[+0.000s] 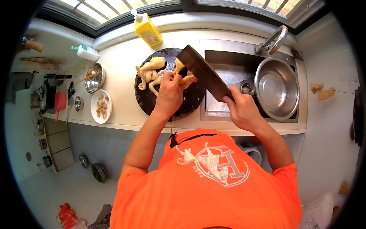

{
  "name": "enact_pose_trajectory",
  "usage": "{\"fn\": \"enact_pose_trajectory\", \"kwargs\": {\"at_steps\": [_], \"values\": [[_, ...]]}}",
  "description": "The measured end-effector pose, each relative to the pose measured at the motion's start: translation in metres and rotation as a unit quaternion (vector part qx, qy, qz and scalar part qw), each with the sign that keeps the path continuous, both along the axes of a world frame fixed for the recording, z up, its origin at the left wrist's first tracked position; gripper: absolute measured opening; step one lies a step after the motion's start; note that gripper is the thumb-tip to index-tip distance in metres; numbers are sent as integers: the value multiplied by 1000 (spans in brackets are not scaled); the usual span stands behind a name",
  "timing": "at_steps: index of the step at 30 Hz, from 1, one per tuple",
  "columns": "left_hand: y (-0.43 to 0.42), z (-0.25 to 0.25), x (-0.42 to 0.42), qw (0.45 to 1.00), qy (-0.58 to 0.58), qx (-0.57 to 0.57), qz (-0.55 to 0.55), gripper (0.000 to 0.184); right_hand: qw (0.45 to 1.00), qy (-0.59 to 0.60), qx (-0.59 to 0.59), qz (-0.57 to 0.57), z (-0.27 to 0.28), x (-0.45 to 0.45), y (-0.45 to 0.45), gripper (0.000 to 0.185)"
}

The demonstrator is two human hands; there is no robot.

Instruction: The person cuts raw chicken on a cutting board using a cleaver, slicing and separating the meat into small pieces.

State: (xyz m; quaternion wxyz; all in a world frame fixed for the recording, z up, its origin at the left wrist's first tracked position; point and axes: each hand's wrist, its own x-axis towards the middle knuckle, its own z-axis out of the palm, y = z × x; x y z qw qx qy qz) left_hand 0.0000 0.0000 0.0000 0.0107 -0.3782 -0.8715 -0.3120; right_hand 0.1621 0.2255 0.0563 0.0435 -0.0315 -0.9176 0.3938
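My right hand (244,107) grips the handle of a broad dark cleaver (204,72), its blade raised across the right side of a round black chopping board (152,103). On the board lies a pale raw chicken (150,72), seemingly partly cut, with feet and legs to the left. My left hand (169,93) has its fingers closed on the meat at the middle of the board, just left of the blade. Another chicken part (180,65) shows between that hand and the cleaver. The blade hides some of the meat and the board's right edge.
Right of the board is a sink (221,105) with a steel basin (277,89) and a tap (276,40). To the left stand a white plate (108,114) with ginger-like pieces and a steel bowl (95,79) with chopsticks. A yellow pump bottle (148,31) stands behind.
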Motion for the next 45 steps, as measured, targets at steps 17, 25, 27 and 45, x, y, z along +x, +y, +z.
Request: {"fn": "enact_pose_trajectory", "kwargs": {"at_steps": [17, 25, 27, 45], "values": [[-23, -17, -1, 997, 22, 70, 1, 24, 947, -238, 181, 119, 58, -59, -22, 19], [-19, -6, -9, 995, 22, 90, -37, 21, 989, -85, 107, 56, 15, -105, -61, 22], [-22, -7, -15, 996, 15, 80, -22, 23, 989, -102, 96, 45, 11, -105, -63, 22], [-13, 1, -19, 997, 12, 45, -56, 15, 975, -210, 69, 4, -15, -102, -70, 23]]}}
